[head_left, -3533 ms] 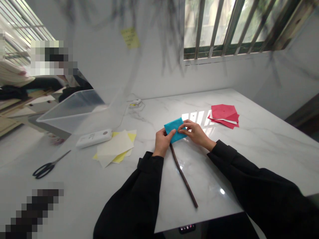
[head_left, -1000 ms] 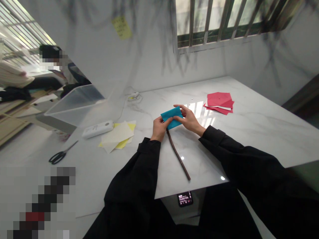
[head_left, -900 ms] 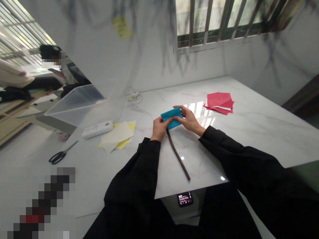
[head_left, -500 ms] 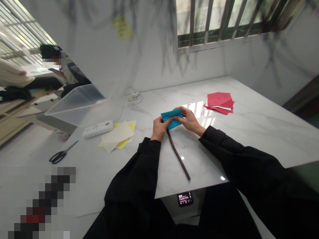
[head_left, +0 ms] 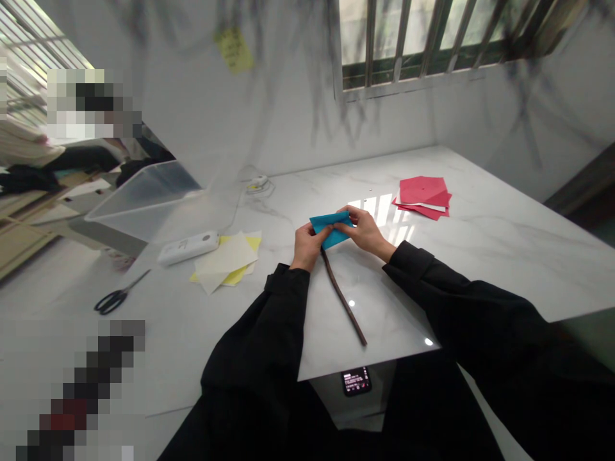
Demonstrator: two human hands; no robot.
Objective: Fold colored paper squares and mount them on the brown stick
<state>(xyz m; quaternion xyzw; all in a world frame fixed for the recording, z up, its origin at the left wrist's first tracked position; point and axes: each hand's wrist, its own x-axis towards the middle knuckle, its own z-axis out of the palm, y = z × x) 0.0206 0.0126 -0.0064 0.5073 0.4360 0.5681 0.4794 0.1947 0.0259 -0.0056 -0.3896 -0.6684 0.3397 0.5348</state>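
A folded sheet of blue paper [head_left: 336, 239] is held between both my hands above the table. My left hand [head_left: 307, 246] grips its left side, thumb pressed on the front face. My right hand [head_left: 364, 230] pinches its right side, that thumb also on the front near the middle. Fingers behind the paper are partly hidden. Below the paper a thin brown stick [head_left: 343, 299] lies on the table, slightly bent; its far end reaches to beside my left hand and the paper's lower edge.
White and yellow paper sheets [head_left: 230, 261] lie left, beside a white device [head_left: 188, 248] and black scissors [head_left: 118, 298]. Red paper pieces [head_left: 423, 192] are at right back. A clear plastic bin [head_left: 139, 198] stands far left. A phone [head_left: 356, 381] lies below the table's front edge.
The blue paper's top edge appears slightly more folded over toward me. Both hands stay in nearly the same place, and the stick has not moved.
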